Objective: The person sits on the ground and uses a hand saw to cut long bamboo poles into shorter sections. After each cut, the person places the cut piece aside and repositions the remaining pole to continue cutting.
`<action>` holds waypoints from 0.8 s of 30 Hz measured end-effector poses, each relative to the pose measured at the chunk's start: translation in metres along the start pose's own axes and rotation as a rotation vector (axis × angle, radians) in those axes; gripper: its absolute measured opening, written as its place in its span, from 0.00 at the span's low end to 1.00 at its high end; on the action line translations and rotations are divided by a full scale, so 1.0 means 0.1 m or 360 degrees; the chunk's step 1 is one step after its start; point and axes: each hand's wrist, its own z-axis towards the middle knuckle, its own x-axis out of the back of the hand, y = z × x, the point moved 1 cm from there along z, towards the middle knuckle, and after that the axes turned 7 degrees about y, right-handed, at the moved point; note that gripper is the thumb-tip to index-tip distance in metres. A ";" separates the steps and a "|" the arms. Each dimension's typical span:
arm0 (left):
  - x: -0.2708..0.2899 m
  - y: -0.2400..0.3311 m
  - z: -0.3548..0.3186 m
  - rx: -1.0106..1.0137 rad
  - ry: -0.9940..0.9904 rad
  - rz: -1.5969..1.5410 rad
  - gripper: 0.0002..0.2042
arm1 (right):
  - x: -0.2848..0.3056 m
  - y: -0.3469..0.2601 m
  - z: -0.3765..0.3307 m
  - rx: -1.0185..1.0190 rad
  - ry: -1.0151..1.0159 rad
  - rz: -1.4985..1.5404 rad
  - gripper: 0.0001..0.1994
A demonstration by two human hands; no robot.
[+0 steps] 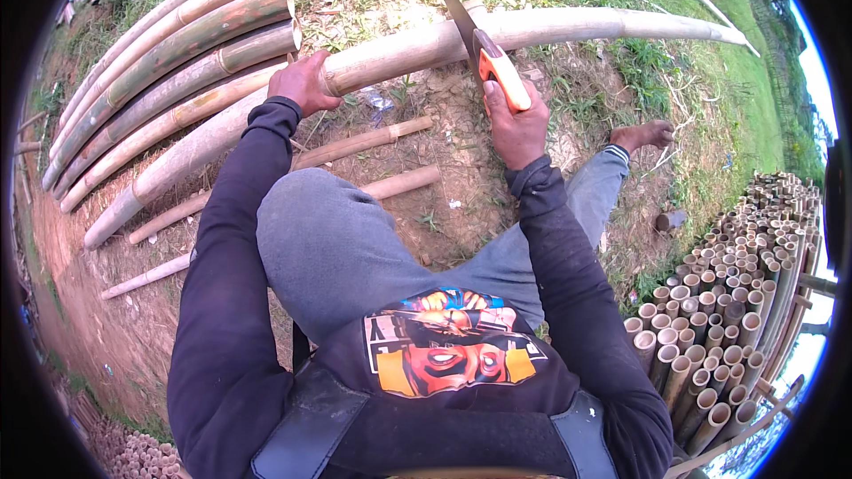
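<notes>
A long, pale bamboo pole (390,55) lies across in front of me, running from the lower left to the far right. My left hand (305,86) grips it from above, fingers wrapped over its surface near a joint. Closed round the orange handle of a handsaw (502,71) is my right hand (516,124). The saw blade crosses the pole to the right of my left hand and points up and away from me. Whether its teeth have cut into the bamboo, I cannot tell.
Several cut bamboo poles (191,58) lie side by side at the left. Shorter bamboo pieces (404,182) rest on the dirt near my knee. A tall stack of bamboo tubes (710,319) stands at the right. My bare foot (643,135) is beyond the right hand.
</notes>
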 end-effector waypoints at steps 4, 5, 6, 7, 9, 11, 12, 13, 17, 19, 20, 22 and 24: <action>-0.03 -0.02 0.04 0.0042 -0.0071 -0.0090 0.48 | 1.11 -0.27 -1.36 -0.0174 -0.0042 -0.0143 0.10; -0.05 -0.04 0.05 0.0019 -0.0057 -0.0101 0.48 | 1.31 -0.36 -1.58 0.0015 -0.0051 -0.0312 0.09; -0.09 -0.05 0.05 -0.0005 -0.0018 -0.0102 0.48 | 1.38 -0.39 -1.67 0.0196 0.0020 -0.0370 0.09; -0.12 -0.06 0.05 -0.0027 0.0031 -0.0107 0.48 | 1.37 -0.42 -1.62 0.0140 -0.0029 -0.0344 0.08; -0.16 -0.09 0.06 0.0005 0.0041 -0.0058 0.48 | 1.01 -0.35 -1.16 0.0044 -0.0006 -0.0175 0.08; -0.16 -0.09 0.04 -0.0010 0.0052 -0.0081 0.49 | 0.42 -0.21 -0.43 -0.0278 0.0002 -0.0081 0.08; -0.15 -0.08 0.04 -0.0028 0.0080 -0.0091 0.49 | 0.07 -0.12 -0.01 -0.0182 -0.0015 -0.0014 0.09; -0.13 -0.06 0.03 -0.0023 0.0075 -0.0082 0.49 | -0.16 -0.06 0.33 -0.0022 -0.0053 -0.0064 0.11; -0.04 -0.04 0.02 -0.0007 0.0000 -0.0012 0.49 | -0.18 0.04 0.28 -0.0108 -0.0008 -0.0020 0.13; -0.05 -0.05 0.03 0.0020 -0.0033 -0.0016 0.49 | 0.39 -0.08 -0.43 -0.0306 -0.0028 0.0082 0.12; -0.08 -0.06 0.03 -0.0006 -0.0009 -0.0024 0.49 | 0.73 -0.17 -0.83 -0.0313 -0.0028 -0.0143 0.11; -0.14 -0.08 0.06 -0.0048 0.0048 -0.0050 0.49 | 1.24 -0.38 -1.48 -0.0153 -0.0079 -0.0284 0.12; -0.19 -0.10 0.05 -0.0047 0.0061 -0.0083 0.49 | 1.37 -0.50 -1.66 -0.0064 -0.0046 -0.0372 0.11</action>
